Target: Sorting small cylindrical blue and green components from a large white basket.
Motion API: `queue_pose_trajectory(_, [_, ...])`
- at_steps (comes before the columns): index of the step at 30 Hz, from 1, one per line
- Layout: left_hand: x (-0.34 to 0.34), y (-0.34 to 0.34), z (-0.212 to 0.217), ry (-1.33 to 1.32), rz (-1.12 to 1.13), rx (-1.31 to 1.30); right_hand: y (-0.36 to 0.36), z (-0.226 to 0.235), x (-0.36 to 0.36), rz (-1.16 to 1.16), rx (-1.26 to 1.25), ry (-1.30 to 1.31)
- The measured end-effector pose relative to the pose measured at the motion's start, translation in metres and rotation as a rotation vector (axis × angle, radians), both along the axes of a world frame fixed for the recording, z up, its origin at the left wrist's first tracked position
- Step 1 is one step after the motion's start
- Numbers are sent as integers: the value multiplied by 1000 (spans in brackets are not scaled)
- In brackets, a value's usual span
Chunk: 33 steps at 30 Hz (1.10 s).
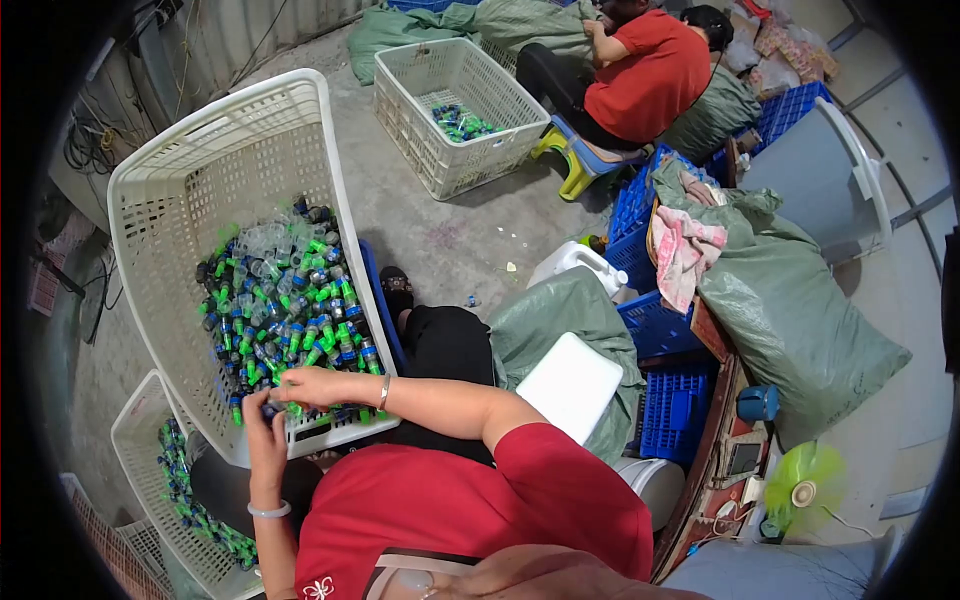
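A large white plastic crate (190, 160) tilts toward me, holding a heap of small green, blue and clear plastic parts (285, 305). My right hand (310, 387) reaches across its near edge, fingers closed on a small part with a green end (293, 406). My left hand (262, 418) meets it from below and pinches a dark blue part (270, 409) at the same spot. Each wrist wears a bangle.
A second white crate (140, 450) with similar parts sits at lower left. A third white crate (455, 105) stands at the back, beside a person in red on a low stool. Green sacks, blue crates, a white jug and a small green fan lie to the right.
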<state>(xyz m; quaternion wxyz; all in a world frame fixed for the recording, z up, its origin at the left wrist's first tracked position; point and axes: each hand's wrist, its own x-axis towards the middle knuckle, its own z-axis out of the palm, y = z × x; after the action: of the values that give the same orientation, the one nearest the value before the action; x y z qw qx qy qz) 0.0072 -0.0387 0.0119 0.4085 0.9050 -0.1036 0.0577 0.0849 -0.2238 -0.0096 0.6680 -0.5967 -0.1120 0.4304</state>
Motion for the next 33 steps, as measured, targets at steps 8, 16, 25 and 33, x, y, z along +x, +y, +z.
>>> queue_pose_trajectory(8, [7, 148, -9, -328, 688, 573, -17, -2, 22, -376, -648, -1239])
queue_pose_trajectory(16, [101, 60, -57, -136, 174, 383, -20, -39, 35, -249, -1081, -1271])
queue_pose_trajectory(25, [244, -66, -53, -207, -116, 434, -19, -19, 40, 165, -1112, -1322])
queue_pose_trajectory(33, [257, -98, -37, 46, -119, 789, -21, -11, 37, 205, -1060, -1323])
